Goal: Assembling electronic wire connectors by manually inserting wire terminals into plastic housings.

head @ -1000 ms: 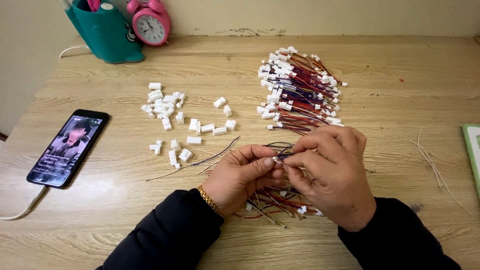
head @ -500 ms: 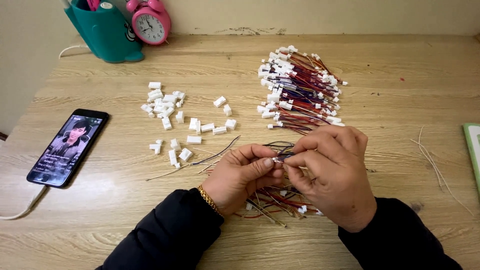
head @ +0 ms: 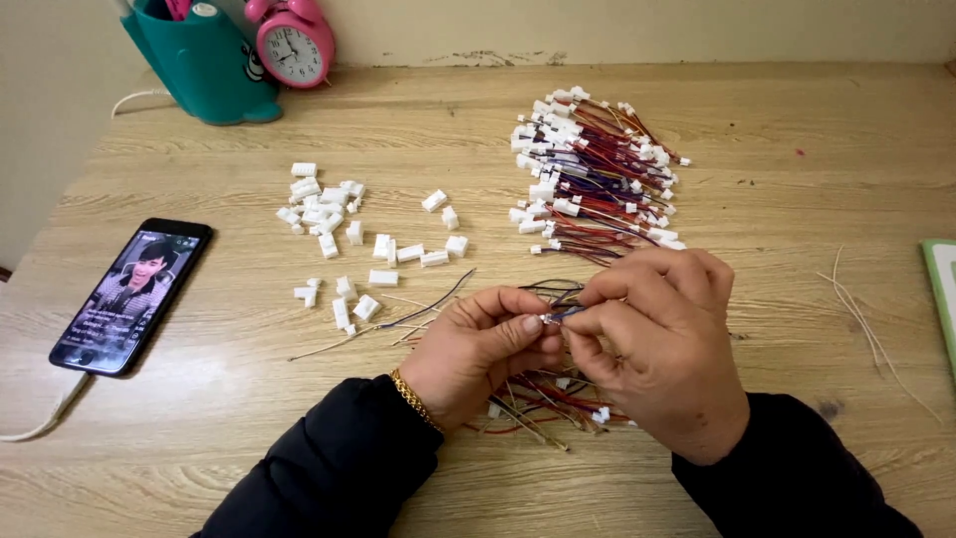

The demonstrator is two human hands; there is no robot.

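Note:
My left hand (head: pixel 476 351) and my right hand (head: pixel 665 351) meet over the wooden table (head: pixel 777 130), fingertips pinched together on a small white connector with thin wires (head: pixel 554 317). Loose red, brown and dark wires (head: pixel 543 399) lie under and between my hands. A scatter of small white plastic connector housings (head: pixel 339 234) lies to the left of my hands. Beyond my right hand sits a pile of finished wire harnesses (head: pixel 593 179) with white plugs and red and dark leads.
A smartphone (head: pixel 132 294) with a lit screen lies at the left on a white cable. A teal holder (head: pixel 204 60) and a pink alarm clock (head: pixel 291 42) stand at the back left. Thin pale wires (head: pixel 866 324) lie at the right, near a green edge (head: pixel 941 299).
None beyond small finger movements; both hands stay pinched on the same connector in the same place.

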